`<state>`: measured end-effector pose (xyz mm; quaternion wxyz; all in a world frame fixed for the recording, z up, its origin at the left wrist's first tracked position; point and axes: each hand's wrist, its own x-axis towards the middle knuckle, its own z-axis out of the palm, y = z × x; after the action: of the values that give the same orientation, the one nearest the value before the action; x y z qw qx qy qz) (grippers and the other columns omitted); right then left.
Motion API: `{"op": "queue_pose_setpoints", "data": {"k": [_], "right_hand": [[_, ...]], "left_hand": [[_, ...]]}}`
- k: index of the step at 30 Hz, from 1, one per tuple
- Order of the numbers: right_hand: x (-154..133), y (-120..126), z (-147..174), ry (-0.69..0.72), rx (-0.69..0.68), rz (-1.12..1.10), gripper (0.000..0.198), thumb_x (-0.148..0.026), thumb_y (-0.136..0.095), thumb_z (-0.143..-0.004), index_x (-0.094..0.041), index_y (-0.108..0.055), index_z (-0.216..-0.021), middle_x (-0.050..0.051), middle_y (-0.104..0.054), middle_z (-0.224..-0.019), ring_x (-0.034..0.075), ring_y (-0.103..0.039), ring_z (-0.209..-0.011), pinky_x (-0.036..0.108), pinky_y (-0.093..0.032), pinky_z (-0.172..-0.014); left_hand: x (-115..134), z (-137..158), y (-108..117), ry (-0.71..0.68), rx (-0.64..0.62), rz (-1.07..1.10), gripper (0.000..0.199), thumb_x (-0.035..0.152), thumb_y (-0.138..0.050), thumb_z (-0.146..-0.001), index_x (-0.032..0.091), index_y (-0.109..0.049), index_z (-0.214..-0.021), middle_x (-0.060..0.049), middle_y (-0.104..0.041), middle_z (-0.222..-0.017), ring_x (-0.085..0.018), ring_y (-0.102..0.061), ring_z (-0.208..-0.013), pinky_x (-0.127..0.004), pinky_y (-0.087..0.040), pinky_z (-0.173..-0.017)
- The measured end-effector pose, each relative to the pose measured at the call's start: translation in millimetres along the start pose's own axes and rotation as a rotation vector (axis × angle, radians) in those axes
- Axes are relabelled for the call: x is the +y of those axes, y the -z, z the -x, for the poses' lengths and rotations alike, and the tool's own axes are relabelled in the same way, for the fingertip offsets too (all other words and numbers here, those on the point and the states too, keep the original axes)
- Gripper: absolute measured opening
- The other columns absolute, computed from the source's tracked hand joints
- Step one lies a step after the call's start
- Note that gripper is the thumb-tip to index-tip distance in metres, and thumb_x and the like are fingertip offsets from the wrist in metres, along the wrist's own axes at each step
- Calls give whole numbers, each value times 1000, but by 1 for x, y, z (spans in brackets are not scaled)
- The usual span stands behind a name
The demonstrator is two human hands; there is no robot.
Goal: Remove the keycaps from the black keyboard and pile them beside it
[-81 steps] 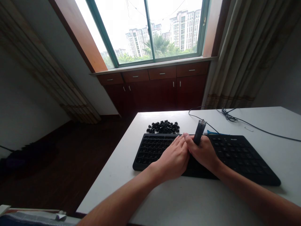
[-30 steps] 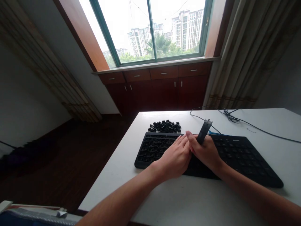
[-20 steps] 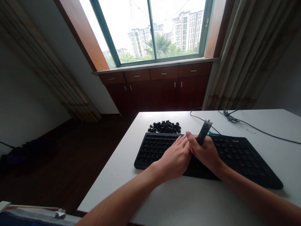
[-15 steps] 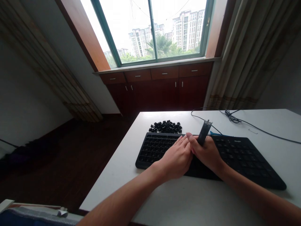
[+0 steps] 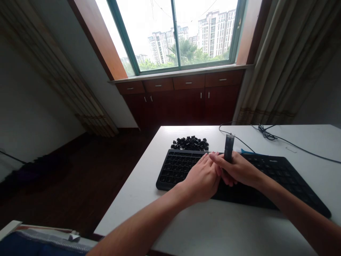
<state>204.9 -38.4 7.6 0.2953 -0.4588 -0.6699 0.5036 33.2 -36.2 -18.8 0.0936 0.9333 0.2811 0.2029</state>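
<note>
A black keyboard [image 5: 279, 177] lies across the white table; its left part shows bare sockets where keycaps are off. Over its middle, my left hand [image 5: 204, 177] rests with fingers stretched out, their tips meeting the right hand. My right hand [image 5: 237, 169] is closed around a dark stick-like tool [image 5: 229, 147], held upright with a see-through top end. The tool's lower end is hidden by the hands. Behind the keyboard's left side sits a pile of loose black keycaps [image 5: 190, 143].
A blue object [image 5: 247, 152] lies partly hidden behind the keyboard. A black cable [image 5: 266, 132] runs across the table's back right, near a thin bent wire [image 5: 291, 150]. The white table's [image 5: 128, 199] left edge drops to a dark floor. Brown cabinets [image 5: 176, 106] stand below the window.
My right hand has turned, bringing the tool from a rightward lean to nearly upright and slightly left. The left hand has hardly moved. The view has shifted a little.
</note>
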Motion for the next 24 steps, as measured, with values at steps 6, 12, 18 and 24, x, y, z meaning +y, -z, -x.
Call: {"op": "queue_pose_setpoints", "data": {"k": [6, 12, 18, 24], "right_hand": [[-3, 10, -2, -131, -189, -61, 56, -61, -57, -91, -14, -63, -61, 3, -62, -49, 12, -57, -39, 19, -41, -36], [8, 0, -2, 205, 25, 94, 53, -50, -52, -98, -18, -54, -56, -2, -52, -47, 11, -51, -44, 24, -44, -50], [12, -5, -5, 398, 80, 88, 47, -36, -51, -101, -19, -54, -57, -2, -53, -58, 13, -55, -61, 27, -47, -70], [13, -5, -6, 395, 94, 58, 46, -32, -53, -100, -18, -54, -57, -2, -55, -61, 12, -54, -62, 25, -44, -68]], "left_hand": [[-2, 3, -1, 11, -39, 35, 40, 21, -39, -99, 15, -53, -136, -10, -39, -159, -28, -26, -153, -51, -24, -127], [1, -2, 3, 0, -9, 52, 53, 16, -40, -97, 10, -37, -149, -17, -45, -154, -27, -36, -149, -48, -27, -126], [-1, -1, 0, 5, 12, 62, 49, 18, -36, -101, 13, -36, -149, -16, -47, -152, -27, -37, -148, -49, -29, -125], [-2, -2, -1, -24, 15, 67, 44, 16, -36, -101, 13, -41, -145, -15, -45, -154, -26, -39, -146, -46, -29, -126]]}}
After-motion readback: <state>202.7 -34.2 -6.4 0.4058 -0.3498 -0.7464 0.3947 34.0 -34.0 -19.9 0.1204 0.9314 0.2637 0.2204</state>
